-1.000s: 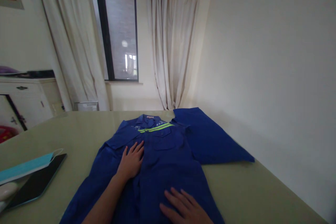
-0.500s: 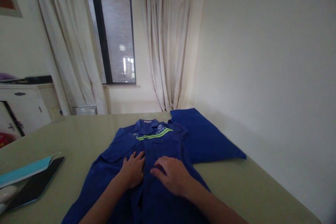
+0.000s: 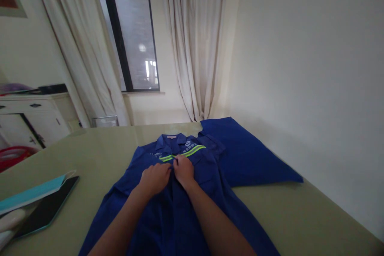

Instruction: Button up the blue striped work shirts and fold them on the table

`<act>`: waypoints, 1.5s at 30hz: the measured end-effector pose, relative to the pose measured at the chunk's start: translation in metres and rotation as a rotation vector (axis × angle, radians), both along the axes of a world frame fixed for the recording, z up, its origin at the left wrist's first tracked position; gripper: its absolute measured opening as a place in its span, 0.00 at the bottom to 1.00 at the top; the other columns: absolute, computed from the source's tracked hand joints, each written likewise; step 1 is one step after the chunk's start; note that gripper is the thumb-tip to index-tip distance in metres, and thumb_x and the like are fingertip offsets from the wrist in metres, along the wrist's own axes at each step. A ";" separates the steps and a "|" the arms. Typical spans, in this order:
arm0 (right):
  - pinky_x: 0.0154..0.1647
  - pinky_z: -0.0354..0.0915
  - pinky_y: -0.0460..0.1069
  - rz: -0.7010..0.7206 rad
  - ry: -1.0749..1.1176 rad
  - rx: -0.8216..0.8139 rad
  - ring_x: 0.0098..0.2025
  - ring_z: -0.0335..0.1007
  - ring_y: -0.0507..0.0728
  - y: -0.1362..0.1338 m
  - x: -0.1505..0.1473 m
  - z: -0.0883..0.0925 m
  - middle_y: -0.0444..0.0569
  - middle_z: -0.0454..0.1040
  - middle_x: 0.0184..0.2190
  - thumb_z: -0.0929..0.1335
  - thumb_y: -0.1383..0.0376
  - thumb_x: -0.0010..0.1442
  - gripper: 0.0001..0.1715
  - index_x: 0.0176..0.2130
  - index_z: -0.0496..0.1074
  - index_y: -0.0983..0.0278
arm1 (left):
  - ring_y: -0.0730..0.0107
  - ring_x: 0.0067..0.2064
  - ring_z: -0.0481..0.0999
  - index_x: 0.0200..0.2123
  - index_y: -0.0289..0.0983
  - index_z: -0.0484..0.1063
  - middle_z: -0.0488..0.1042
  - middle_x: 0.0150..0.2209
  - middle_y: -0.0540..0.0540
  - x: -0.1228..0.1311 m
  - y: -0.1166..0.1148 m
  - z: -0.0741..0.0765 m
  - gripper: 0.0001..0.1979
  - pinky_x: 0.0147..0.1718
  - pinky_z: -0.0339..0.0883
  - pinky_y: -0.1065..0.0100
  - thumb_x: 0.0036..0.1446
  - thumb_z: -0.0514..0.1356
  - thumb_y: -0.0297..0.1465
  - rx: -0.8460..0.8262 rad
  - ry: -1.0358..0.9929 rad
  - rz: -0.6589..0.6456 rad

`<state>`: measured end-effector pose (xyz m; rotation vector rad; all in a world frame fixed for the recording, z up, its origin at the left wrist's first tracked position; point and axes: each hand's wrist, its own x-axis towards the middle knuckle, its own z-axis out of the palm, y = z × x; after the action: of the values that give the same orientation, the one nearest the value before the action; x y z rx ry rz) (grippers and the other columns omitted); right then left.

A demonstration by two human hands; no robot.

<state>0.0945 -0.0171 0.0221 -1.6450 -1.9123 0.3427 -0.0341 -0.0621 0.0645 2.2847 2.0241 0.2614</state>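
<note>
Clock positions are read from the centre of the view. At nine o'clock, a white cabinet (image 3: 48, 122) stands beyond the tabletop (image 3: 93, 156). At eight o'clock, a white rounded object (image 3: 12, 220) is noted, cut by the view's edge. Just beyond it lie a light-blue face mask (image 3: 33, 193) and a black flat slab (image 3: 49, 208), the two overlapping in view. At seven o'clock, the left hand (image 3: 156, 178) is on the blue jacket (image 3: 177, 212), fingers bent and side by side; whether they clamp cloth cannot be told. The jacket lies face up at six o'clock, collar pointing to twelve, with a yellow-green stripe (image 3: 195, 151) across the chest. The right hand (image 3: 183, 169), also at six, has its fingers closed on the jacket's front edge, just beside the left. At four o'clock, a flat blue cloth (image 3: 255, 162) meets the jacket's sleeve.
</note>
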 end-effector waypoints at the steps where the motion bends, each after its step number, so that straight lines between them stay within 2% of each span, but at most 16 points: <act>1: 0.43 0.64 0.47 0.009 0.021 -0.009 0.47 0.76 0.56 0.000 0.002 0.001 0.50 0.80 0.44 0.62 0.64 0.71 0.15 0.43 0.77 0.60 | 0.47 0.47 0.82 0.45 0.44 0.79 0.82 0.44 0.38 0.003 0.009 -0.002 0.17 0.47 0.71 0.50 0.66 0.50 0.37 0.014 -0.032 0.060; 5: 0.38 0.62 0.46 0.048 0.047 -0.032 0.42 0.78 0.56 0.004 0.010 0.004 0.49 0.83 0.40 0.59 0.59 0.73 0.22 0.39 0.80 0.59 | 0.49 0.45 0.83 0.44 0.40 0.78 0.82 0.43 0.36 0.019 0.034 -0.020 0.24 0.43 0.72 0.54 0.71 0.42 0.39 0.050 -0.149 0.214; 7: 0.37 0.62 0.46 0.075 0.032 -0.036 0.42 0.79 0.56 0.006 0.013 0.002 0.48 0.83 0.38 0.61 0.59 0.71 0.19 0.39 0.80 0.58 | 0.49 0.45 0.82 0.45 0.40 0.76 0.82 0.43 0.36 0.022 0.039 -0.029 0.26 0.42 0.71 0.55 0.71 0.40 0.41 0.058 -0.197 0.264; 10: 0.37 0.63 0.46 0.081 0.035 -0.039 0.40 0.79 0.57 0.009 0.015 -0.001 0.44 0.83 0.37 0.67 0.59 0.66 0.12 0.45 0.79 0.54 | 0.50 0.47 0.81 0.45 0.41 0.75 0.82 0.45 0.40 0.019 0.042 -0.040 0.19 0.41 0.70 0.58 0.69 0.46 0.42 0.102 -0.326 0.253; 14: 0.37 0.64 0.47 0.082 -0.025 -0.046 0.39 0.79 0.58 0.009 0.012 -0.001 0.43 0.82 0.36 0.68 0.59 0.64 0.13 0.48 0.78 0.51 | 0.57 0.46 0.80 0.44 0.41 0.74 0.81 0.46 0.43 0.011 0.047 -0.048 0.12 0.42 0.70 0.62 0.66 0.53 0.37 0.207 -0.550 0.222; 21: 0.40 0.63 0.47 0.089 0.015 0.077 0.41 0.78 0.57 0.002 0.010 0.005 0.46 0.82 0.39 0.65 0.61 0.69 0.13 0.48 0.77 0.54 | 0.62 0.46 0.80 0.43 0.41 0.73 0.81 0.44 0.45 0.010 0.052 -0.050 0.12 0.47 0.71 0.64 0.66 0.51 0.37 0.289 -0.686 0.090; 27: 0.39 0.63 0.47 0.037 0.009 0.071 0.40 0.77 0.57 0.001 0.009 0.004 0.47 0.82 0.39 0.66 0.59 0.68 0.12 0.49 0.76 0.57 | 0.64 0.41 0.80 0.40 0.41 0.74 0.81 0.38 0.48 0.009 0.052 -0.053 0.11 0.44 0.72 0.65 0.64 0.55 0.38 0.311 -0.917 -0.043; 31: 0.43 0.64 0.48 0.062 -0.027 0.135 0.43 0.77 0.58 -0.002 0.007 0.005 0.50 0.81 0.42 0.63 0.59 0.71 0.14 0.50 0.75 0.58 | 0.64 0.39 0.80 0.39 0.39 0.76 0.81 0.37 0.47 0.011 0.052 -0.052 0.13 0.42 0.73 0.66 0.62 0.56 0.40 0.357 -0.998 -0.033; 38: 0.44 0.63 0.48 0.091 -0.099 0.126 0.44 0.75 0.58 -0.002 0.008 0.008 0.51 0.80 0.41 0.62 0.64 0.71 0.12 0.45 0.75 0.60 | 0.61 0.39 0.81 0.39 0.39 0.80 0.84 0.37 0.46 0.012 0.052 -0.053 0.13 0.42 0.73 0.63 0.60 0.59 0.38 0.359 -0.932 0.021; 45: 0.46 0.63 0.46 0.204 -0.026 0.181 0.45 0.73 0.56 -0.001 0.012 0.004 0.48 0.79 0.42 0.61 0.64 0.72 0.12 0.46 0.74 0.60 | 0.60 0.43 0.80 0.40 0.38 0.80 0.83 0.40 0.44 0.005 0.054 -0.054 0.15 0.46 0.72 0.62 0.61 0.57 0.40 0.386 -0.941 0.004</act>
<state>0.1064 -0.0179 0.0263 -1.3486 -2.0713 0.2220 -0.0287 -0.0083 0.0108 1.7347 1.5281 1.4924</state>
